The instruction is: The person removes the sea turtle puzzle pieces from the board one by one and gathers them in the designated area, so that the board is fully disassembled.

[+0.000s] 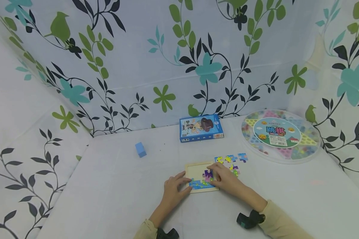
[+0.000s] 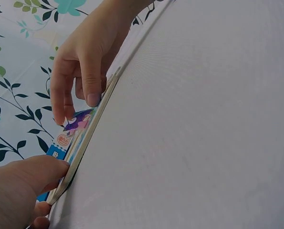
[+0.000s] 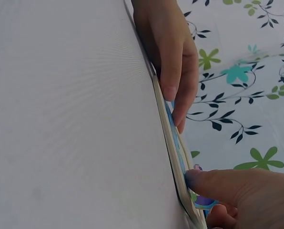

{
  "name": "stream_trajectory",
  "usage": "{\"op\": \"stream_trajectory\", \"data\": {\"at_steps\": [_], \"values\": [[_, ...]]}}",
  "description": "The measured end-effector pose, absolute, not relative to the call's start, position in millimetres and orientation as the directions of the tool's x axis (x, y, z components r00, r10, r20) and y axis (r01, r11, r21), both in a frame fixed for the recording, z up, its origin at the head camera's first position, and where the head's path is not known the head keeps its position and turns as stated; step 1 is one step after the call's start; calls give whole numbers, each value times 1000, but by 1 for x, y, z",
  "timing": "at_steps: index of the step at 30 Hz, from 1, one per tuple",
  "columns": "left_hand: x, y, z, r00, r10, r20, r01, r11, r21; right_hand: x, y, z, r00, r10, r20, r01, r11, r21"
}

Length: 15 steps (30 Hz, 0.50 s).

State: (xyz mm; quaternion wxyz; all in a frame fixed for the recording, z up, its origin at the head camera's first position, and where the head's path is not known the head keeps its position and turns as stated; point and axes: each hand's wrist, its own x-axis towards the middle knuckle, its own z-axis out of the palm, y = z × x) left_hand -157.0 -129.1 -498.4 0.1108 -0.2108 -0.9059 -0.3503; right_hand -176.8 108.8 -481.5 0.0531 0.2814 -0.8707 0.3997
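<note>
A wooden puzzle tray (image 1: 199, 165) lies on the table with blue pieces (image 1: 196, 184) along its bottom edge. My left hand (image 1: 174, 192) holds the tray's left side, its thumb on the rim in the left wrist view. At the tray's right side, my right hand (image 1: 226, 178) has its fingers and thumb about a purple puzzle piece (image 1: 208, 173). In the left wrist view this purple piece (image 2: 77, 121) looks slightly tilted under the right hand's fingertips. Part of it is hidden by the hand in the right wrist view.
Several loose puzzle pieces (image 1: 231, 158) lie beyond the right hand. A blue game box (image 1: 201, 128) stands at the back, with a round, clear-edged board-game case (image 1: 281, 132) to its right. A small blue block (image 1: 140, 150) sits at the left.
</note>
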Motion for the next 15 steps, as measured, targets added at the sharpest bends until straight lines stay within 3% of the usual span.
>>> {"op": "stream_trajectory", "data": {"at_steps": [8,15], "values": [[-157,-129,-501,-887,303,348,458,660,595,-176,108,-483,-867,-395,302,-484,530,-696],[-157,-129,-499,-890,299,345,454,668,590,-178,109,-485,-836,-438,331,-536,522,-664]]}}
